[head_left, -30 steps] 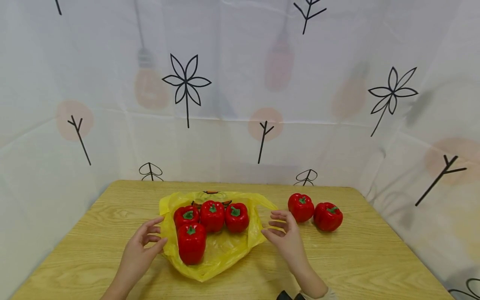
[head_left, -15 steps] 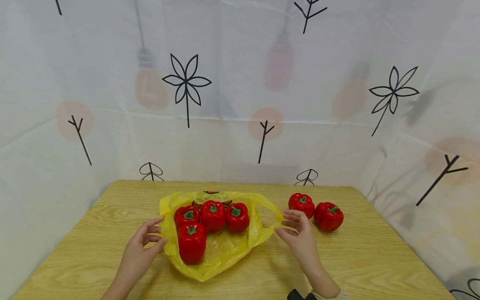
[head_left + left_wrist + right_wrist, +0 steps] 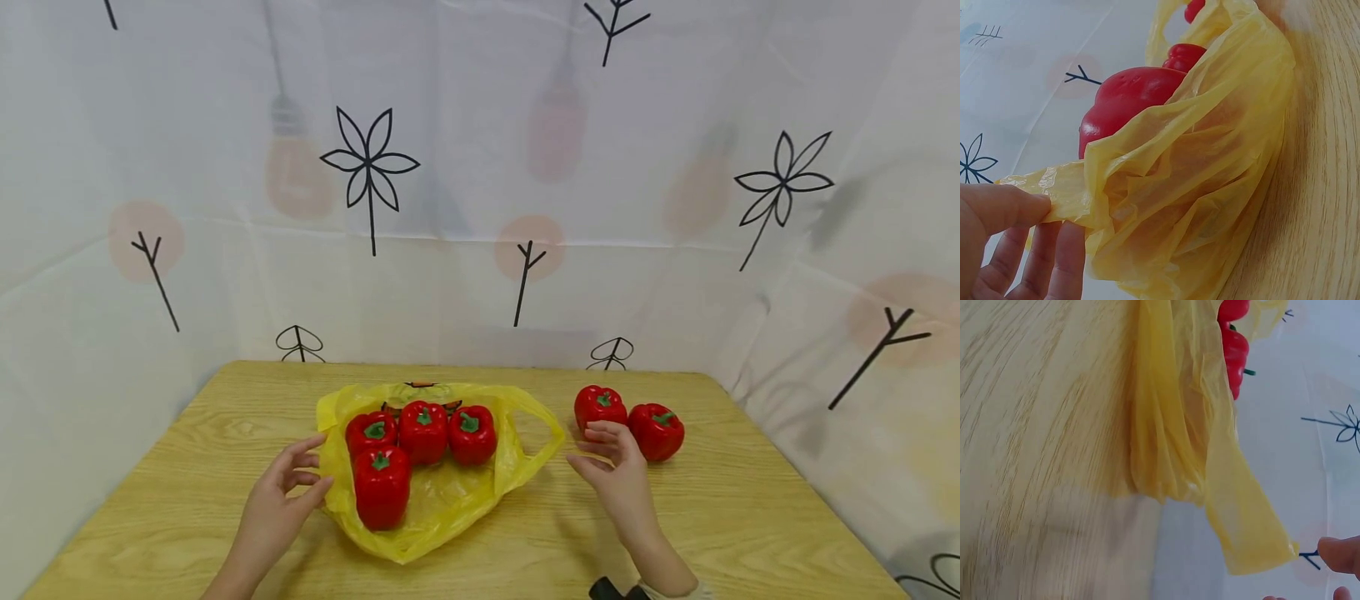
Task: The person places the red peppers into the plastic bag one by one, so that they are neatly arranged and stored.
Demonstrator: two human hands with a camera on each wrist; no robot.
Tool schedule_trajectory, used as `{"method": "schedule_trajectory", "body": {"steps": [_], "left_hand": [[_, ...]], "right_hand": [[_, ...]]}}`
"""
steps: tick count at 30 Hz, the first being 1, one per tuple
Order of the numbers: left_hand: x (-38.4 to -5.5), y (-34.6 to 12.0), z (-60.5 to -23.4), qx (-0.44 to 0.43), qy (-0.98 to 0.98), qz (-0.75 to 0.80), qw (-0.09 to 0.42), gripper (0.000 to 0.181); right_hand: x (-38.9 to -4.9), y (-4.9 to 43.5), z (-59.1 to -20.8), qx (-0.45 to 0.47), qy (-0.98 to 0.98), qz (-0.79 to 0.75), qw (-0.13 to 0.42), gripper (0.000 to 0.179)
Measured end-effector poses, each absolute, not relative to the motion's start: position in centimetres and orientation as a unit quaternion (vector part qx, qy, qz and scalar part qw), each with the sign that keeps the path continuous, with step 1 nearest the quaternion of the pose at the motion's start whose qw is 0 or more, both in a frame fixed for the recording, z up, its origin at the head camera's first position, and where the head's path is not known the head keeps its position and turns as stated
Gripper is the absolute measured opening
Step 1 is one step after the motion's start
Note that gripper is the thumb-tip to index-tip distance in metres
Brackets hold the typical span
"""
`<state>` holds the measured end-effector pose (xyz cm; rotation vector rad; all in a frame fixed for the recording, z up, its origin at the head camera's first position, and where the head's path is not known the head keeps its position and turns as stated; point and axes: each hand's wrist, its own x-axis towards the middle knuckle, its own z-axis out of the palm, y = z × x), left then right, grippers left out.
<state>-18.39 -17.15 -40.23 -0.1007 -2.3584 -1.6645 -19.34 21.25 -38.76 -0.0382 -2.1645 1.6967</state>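
A yellow plastic bag lies spread on the table with its mouth open. Several red bell peppers with green stems sit inside it, the nearest pepper at the front left. At the bag's left side, my left hand pinches a handle strip between thumb and fingers. The right handle stands out as a loop. Just right of it is my right hand, fingers loosely bent and holding nothing. In the right wrist view, a gap shows between that handle and the thumb.
Two more red peppers, one upright and one tilted, stand on the wooden table behind my right hand. A white patterned cloth hangs behind the table and along its sides.
My right hand has moved rightward, drawing the bag's right handle out into a loop, and has since let it go. My left hand has stayed in place at the bag's left side.
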Motion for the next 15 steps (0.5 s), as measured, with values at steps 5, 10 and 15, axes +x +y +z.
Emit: {"method": "schedule_trajectory", "body": {"steps": [5, 10, 15], "left_hand": [[-18.5, -17.2, -40.3, -0.033, -0.811, -0.571, 0.120, 0.049], [-18.5, -17.1, -40.2, -0.033, -0.813, -0.570, 0.116, 0.049], [-18.5, -17.1, -40.2, -0.027, -0.816, -0.566, 0.114, 0.049]], "right_hand": [[-19.2, 22.0, -38.9, -0.025, -0.772, 0.602, 0.200, 0.046], [-19.1, 22.6, -39.0, -0.040, -0.771, 0.599, 0.210, 0.045], [-19.0, 23.3, -39.1, -0.058, -0.773, 0.597, 0.206, 0.046]]}}
